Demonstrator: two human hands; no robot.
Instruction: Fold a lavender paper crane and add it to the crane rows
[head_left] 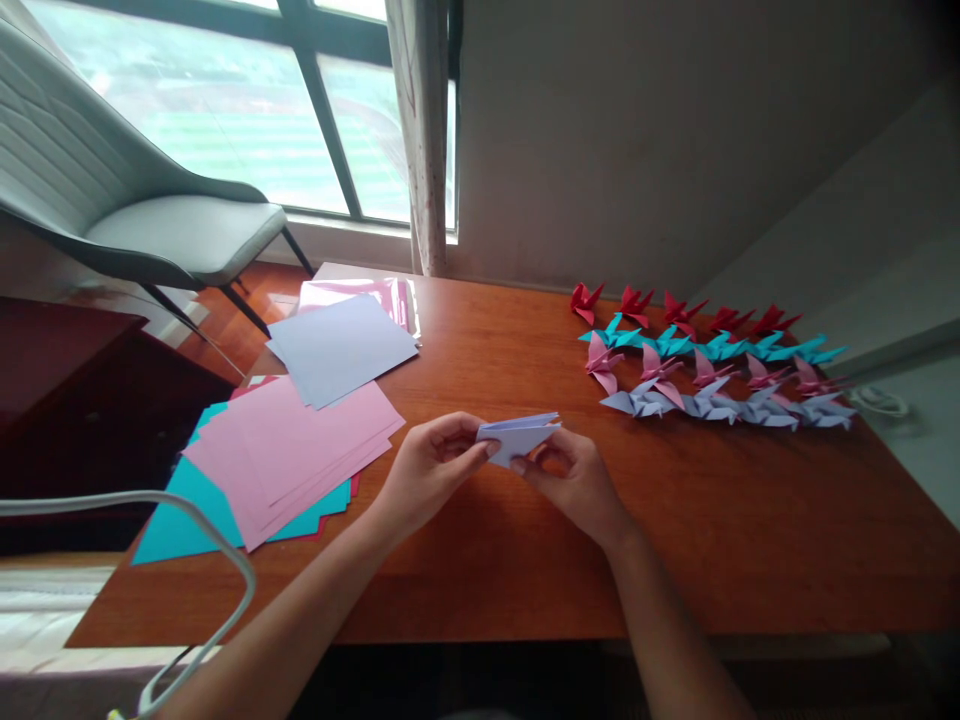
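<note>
Nearest me, a smooth white cable point(246, 575) curved over the desk's left corner, its end running out of view. Above the glossy reddish-brown wooden desk point(480, 590), the left hand point(431, 465) and the right hand point(581, 480) held a small folded paper point(517, 437) between them, each in a narrow pinch of thumb and fingers at one end. It was matte, pale lilac and crisply creased, flat-sided, with layers parting along the top. Its long axis ran left to right, tipped slightly upward to the right; a sharp corner pointed past the right fingers, and the body narrowed downward. The thumbs covered part of its lower edge, and I couldn't make out the inner folds. To the left lay overlapping flat pink sheets point(300, 450) over turquoise sheets point(180, 515), with slivers of red showing beneath; beyond sat pale lilac sheets point(345, 350), partly covering a shiny plastic packet point(411, 312). On the right, angular folded birds stood in rows: lilac birds point(649, 400), pink birds point(601, 363), turquoise birds point(615, 332) and red birds point(586, 302), their wings overlapping. Past a padded grey chair point(187, 230), cut off at left, the bright window point(225, 110) showed only a washed-out blur.
</note>
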